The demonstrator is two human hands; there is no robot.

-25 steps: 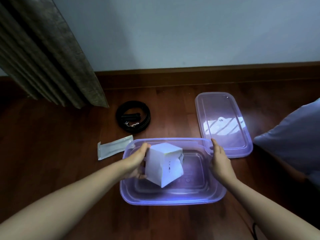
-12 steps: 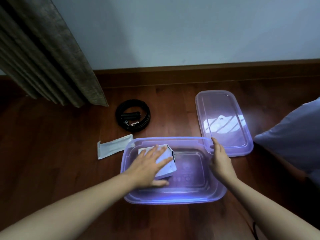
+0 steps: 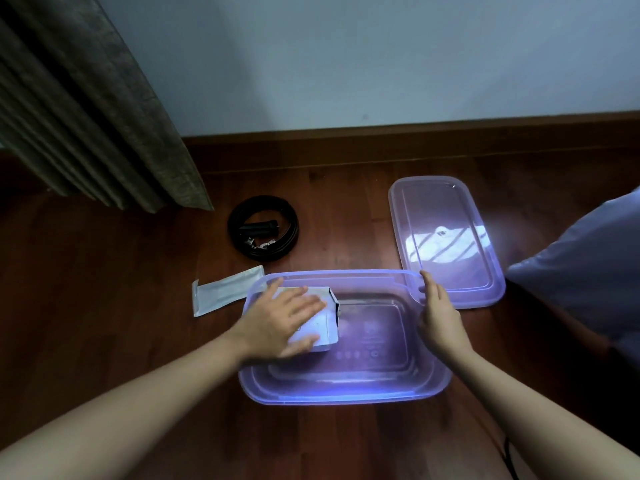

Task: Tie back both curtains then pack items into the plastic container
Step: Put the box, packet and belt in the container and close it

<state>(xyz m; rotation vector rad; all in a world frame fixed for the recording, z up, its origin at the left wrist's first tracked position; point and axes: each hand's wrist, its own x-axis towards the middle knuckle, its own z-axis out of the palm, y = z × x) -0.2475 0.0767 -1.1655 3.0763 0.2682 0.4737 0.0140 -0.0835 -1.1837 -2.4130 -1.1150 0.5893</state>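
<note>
A clear purple plastic container (image 3: 346, 393) sits open on the wooden floor in front of me. A white box (image 3: 323, 327) lies flat in its left half. My left hand (image 3: 280, 322) rests on top of the box with fingers spread and straight. My right hand (image 3: 440, 315) rests against the container's right rim, fingers straight. The container's lid (image 3: 446, 237) lies on the floor behind and to the right. A coiled black belt (image 3: 263, 228) and a flat white packet (image 3: 225, 294) lie on the floor left of the container.
A grey-brown curtain (image 3: 86, 109) hangs at the far left, reaching the floor. A wooden skirting board (image 3: 415, 140) runs under the pale wall. A pale blue cushion or cloth (image 3: 588, 268) sits at the right edge.
The left hand lowered the tilted white box into the container and laid it flat, then flattened on top of it. The right hand stayed at the rim.
</note>
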